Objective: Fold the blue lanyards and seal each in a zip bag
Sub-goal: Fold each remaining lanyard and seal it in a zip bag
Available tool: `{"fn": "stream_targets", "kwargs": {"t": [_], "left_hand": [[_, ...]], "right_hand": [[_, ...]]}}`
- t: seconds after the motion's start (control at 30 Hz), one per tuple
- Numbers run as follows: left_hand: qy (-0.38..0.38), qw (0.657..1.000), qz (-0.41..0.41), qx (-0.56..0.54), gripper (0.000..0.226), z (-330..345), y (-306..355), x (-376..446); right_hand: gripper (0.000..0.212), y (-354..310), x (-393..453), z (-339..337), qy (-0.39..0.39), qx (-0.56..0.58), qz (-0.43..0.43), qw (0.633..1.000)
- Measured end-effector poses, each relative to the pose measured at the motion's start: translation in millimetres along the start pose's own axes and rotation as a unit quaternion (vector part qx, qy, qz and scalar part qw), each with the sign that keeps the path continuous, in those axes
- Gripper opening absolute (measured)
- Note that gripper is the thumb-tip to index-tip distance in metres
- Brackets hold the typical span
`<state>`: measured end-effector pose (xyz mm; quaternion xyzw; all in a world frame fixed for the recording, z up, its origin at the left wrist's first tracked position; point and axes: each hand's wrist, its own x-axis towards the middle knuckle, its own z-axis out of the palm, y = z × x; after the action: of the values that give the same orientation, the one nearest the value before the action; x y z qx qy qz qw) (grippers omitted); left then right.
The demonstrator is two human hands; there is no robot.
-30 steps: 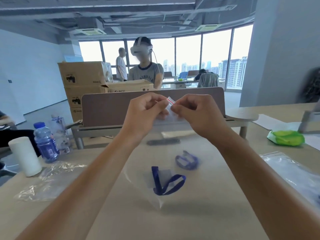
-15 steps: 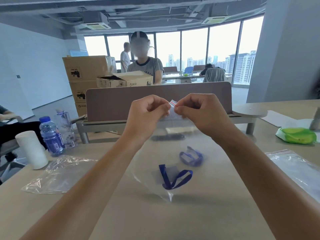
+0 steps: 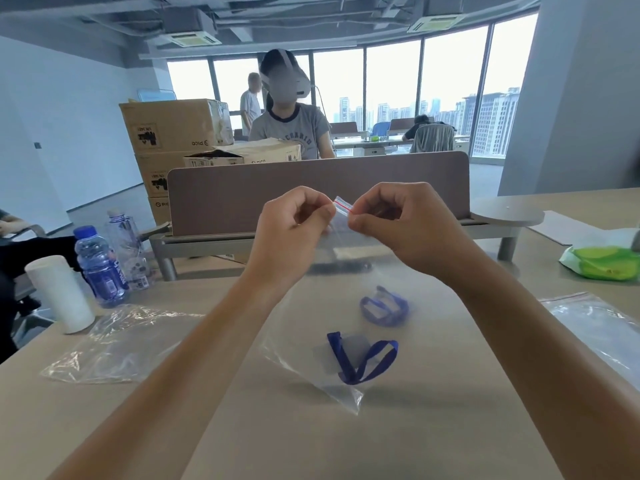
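A clear zip bag (image 3: 346,278) hangs in the air above the table, held by its top edge with the red zip line. My left hand (image 3: 294,230) pinches that edge from the left, my right hand (image 3: 398,226) pinches it from the right, fingertips almost touching. A folded blue lanyard (image 3: 360,362) lies in the bag's lower corner. A second blue lanyard (image 3: 384,306), coiled, rests on the table behind the bag, seen through the plastic.
Empty clear bags lie at the left (image 3: 114,344) and at the right edge (image 3: 602,327). Two water bottles (image 3: 100,268) and a white roll (image 3: 60,292) stand far left. A green packet (image 3: 602,261) is far right. A brown desk divider (image 3: 318,188) with a person behind it.
The view has shifted a little. My hands stay pinched on the bag's zip edge, with a slightly wider strip of the red line showing between them.
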<state>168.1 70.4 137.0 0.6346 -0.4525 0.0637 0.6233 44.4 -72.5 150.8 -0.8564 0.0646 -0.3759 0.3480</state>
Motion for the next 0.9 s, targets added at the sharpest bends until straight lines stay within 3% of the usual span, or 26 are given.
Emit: {"fn": "stream_targets", "kwargs": {"t": [0.9], "left_hand": [[0.018, 1.000, -0.012, -0.007, 0.003, 9, -18, 0]], "right_hand": [[0.006, 19, 5, 10, -0.002, 0.003, -0.002, 1.000]]}}
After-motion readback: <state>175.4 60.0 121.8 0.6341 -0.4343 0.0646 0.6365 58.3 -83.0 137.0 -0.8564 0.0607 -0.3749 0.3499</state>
